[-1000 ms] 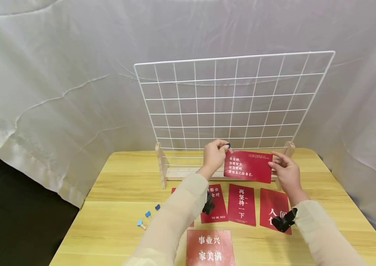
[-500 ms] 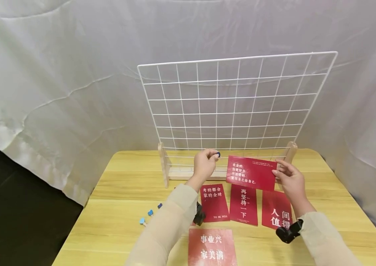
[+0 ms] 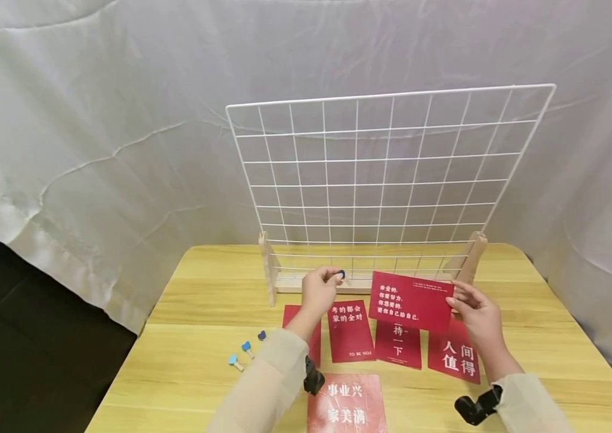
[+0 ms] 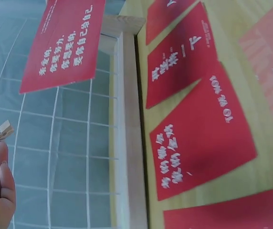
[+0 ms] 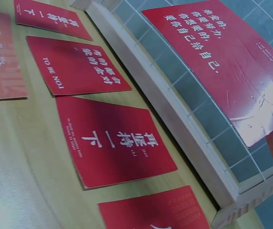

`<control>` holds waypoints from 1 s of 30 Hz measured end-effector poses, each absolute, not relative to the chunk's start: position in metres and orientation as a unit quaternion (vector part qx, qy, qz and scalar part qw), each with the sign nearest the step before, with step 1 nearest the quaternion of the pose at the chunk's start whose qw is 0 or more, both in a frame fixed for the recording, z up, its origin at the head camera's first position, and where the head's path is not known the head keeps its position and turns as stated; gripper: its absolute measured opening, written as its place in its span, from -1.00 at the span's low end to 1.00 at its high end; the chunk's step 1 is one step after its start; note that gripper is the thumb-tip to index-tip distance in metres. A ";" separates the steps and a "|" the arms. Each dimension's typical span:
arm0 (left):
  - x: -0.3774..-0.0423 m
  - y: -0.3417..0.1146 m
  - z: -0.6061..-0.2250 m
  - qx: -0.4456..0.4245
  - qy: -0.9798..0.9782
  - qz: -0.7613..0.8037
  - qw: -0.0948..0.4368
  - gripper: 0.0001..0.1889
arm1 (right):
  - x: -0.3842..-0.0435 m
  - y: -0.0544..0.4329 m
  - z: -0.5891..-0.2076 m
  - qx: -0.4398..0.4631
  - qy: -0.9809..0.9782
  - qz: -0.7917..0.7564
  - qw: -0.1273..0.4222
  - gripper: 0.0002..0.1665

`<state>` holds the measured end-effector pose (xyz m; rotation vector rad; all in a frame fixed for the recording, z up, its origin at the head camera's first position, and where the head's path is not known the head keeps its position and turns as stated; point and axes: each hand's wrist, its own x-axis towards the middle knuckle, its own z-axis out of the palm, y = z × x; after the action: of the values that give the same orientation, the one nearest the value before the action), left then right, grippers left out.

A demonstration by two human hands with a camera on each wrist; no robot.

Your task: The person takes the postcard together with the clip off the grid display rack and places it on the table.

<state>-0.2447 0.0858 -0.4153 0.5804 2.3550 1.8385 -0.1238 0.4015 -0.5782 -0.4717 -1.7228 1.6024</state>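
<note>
My right hand [image 3: 478,313] pinches the right edge of a red card [image 3: 411,300] with white writing, held up in front of the grid's base. In my left hand [image 3: 319,294] is a small wooden clothespin [image 4: 3,130] with a dark blue top, pinched between thumb and fingertips. The clothespin and the held card are apart, the clothespin to the card's left. Behind both hands stands a white wire grid [image 3: 387,159] in a wooden base. The right wrist view shows the held card [image 5: 222,62] with glare near its gripped end.
Several red cards lie on the wooden table [image 3: 197,337], among them a middle card [image 3: 350,331], a right card [image 3: 454,355] and a paler front card [image 3: 346,403]. Clothespins with blue tops, one of them a light blue clothespin [image 3: 234,361], lie at the left.
My left hand with the clothespin has moved left and down, away from the card's upper left corner. The right hand has lowered the card, which now overlaps the cards below in view.
</note>
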 end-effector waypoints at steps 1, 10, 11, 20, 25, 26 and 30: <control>-0.244 0.083 -0.417 0.188 0.771 0.606 0.049 -0.91 | -0.122 0.399 -0.579 -0.185 -0.669 0.624 0.360 -0.47; -0.234 0.057 -0.434 0.174 0.768 0.612 0.068 -0.89 | -0.103 0.380 -0.581 -0.199 -0.670 0.631 0.336 -0.49; -0.233 0.054 -0.436 0.174 0.769 0.612 0.069 -0.89 | -0.101 0.378 -0.581 -0.201 -0.670 0.633 0.333 -0.48; -0.222 0.033 -0.454 0.178 0.759 0.620 0.088 -0.88 | -0.075 0.358 -0.582 -0.218 -0.649 0.660 0.310 -0.48; -0.218 0.022 -0.463 0.170 0.751 0.632 0.090 -0.89 | -0.063 0.349 -0.580 -0.224 -0.641 0.670 0.300 -0.49; -0.218 0.020 -0.464 0.165 0.752 0.632 0.091 -0.89 | -0.060 0.347 -0.580 -0.227 -0.642 0.671 0.294 -0.48; -0.215 0.010 -0.471 0.146 0.750 0.638 0.101 -0.89 | -0.046 0.339 -0.577 -0.227 -0.634 0.686 0.274 -0.45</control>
<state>-0.2151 0.0102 -0.4711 0.4311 2.2155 1.8843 -0.0459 0.3387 -0.5771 -0.6107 -1.7058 1.8450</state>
